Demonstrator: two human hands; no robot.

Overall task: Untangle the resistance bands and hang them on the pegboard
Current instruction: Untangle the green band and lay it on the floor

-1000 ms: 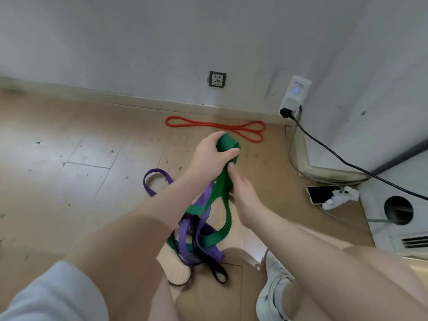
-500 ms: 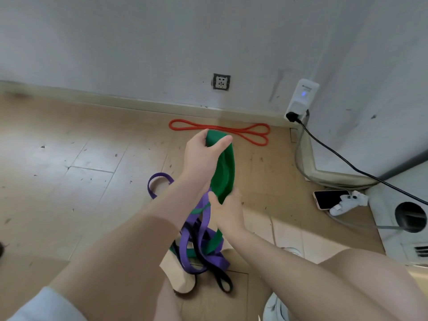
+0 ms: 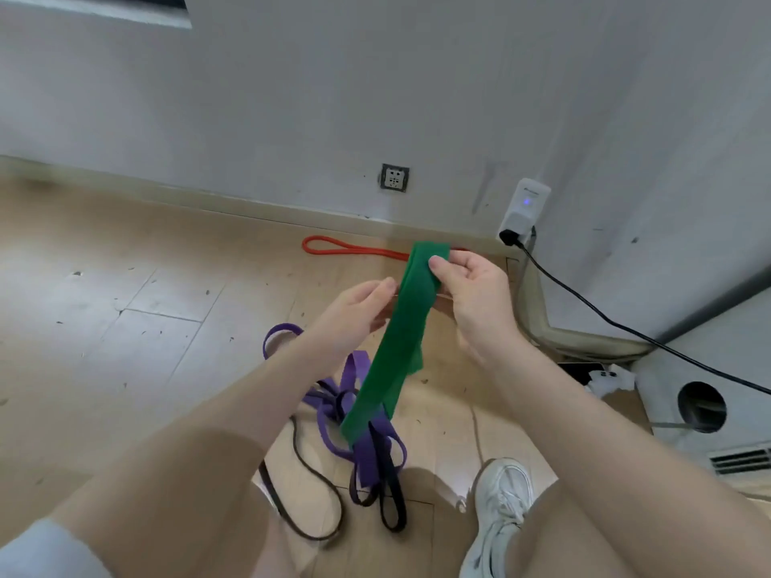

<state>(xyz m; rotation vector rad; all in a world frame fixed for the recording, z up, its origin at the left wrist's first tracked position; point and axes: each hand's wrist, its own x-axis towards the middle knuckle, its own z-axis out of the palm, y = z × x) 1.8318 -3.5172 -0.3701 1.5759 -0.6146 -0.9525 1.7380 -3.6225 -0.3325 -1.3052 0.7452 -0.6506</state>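
A wide green band (image 3: 396,344) hangs flat from my hands over the floor. My right hand (image 3: 471,294) pinches its top end with thumb on the front. My left hand (image 3: 354,310) touches its left edge with fingertips; whether those fingers grip it is unclear. The green band's lower end runs into a tangle of a purple band (image 3: 359,415) and a black band (image 3: 388,490) on the wooden floor below. A red band (image 3: 346,249) lies flat by the baseboard, partly hidden behind the green one. No pegboard is in view.
A wall socket (image 3: 394,177) and a white plugged-in adapter (image 3: 523,208) with a black cable (image 3: 626,327) sit at the back right. A phone (image 3: 578,371) lies on the floor by the wall. My white shoe (image 3: 498,515) is at the bottom right.
The green band was lifted higher and spread flat. My right hand moved from its lower part up to its top end; my left hand slid from the top to its left edge.
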